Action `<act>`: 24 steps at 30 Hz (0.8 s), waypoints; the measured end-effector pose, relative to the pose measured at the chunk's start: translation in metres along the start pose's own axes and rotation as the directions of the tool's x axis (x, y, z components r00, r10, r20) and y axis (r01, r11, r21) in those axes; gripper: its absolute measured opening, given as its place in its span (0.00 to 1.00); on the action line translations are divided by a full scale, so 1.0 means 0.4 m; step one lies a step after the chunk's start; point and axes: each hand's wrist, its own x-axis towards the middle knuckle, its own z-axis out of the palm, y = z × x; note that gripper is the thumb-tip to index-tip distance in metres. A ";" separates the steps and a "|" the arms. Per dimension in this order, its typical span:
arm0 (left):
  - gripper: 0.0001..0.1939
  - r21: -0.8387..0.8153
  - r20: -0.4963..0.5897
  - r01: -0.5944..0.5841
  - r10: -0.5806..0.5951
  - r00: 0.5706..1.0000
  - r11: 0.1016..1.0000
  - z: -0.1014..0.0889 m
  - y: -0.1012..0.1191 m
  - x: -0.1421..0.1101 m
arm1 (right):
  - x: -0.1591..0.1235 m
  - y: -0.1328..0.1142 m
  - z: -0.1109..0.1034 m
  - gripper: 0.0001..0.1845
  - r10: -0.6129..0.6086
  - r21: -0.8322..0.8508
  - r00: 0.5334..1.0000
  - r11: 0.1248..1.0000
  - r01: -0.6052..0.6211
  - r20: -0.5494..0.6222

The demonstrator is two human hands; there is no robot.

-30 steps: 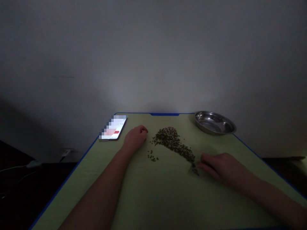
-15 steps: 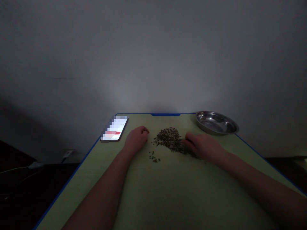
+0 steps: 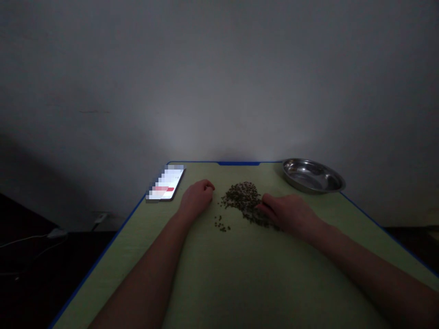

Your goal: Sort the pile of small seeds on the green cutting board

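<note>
A loose pile of small dark grains or dried seeds lies on the pale green tabletop; their exact kind is too small to tell. My right hand is at the pile's right side, fingers closed together and tips down among the grains. Whatever is between those tips is hidden. Left of the pile, my left hand rests on the table with its fingers curled in, apart from the grains, and nothing shows in it. A small separate cluster of grains sits in front of the pile, nearer to me.
A shallow oval metal dish stands at the table's back right corner. At the left edge lies a phone with its screen lit. The blue-edged table meets a grey wall. Cables run low on the left.
My right hand has shifted slightly left and down over the pile's right part. My left hand stays in place. The whole view has drifted a little.
</note>
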 end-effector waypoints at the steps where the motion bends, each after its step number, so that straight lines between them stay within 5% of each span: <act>1: 0.16 -0.003 -0.001 0.000 0.000 1.000 1.000 0.000 0.000 0.000 | -0.003 -0.005 -0.003 0.18 -0.016 0.023 1.000 1.000 0.016 -0.001; 24: 0.15 -0.004 0.013 0.016 -0.016 1.000 1.000 0.002 -0.009 0.002 | -0.030 -0.021 0.003 0.15 -0.079 0.173 0.996 0.981 0.087 -0.050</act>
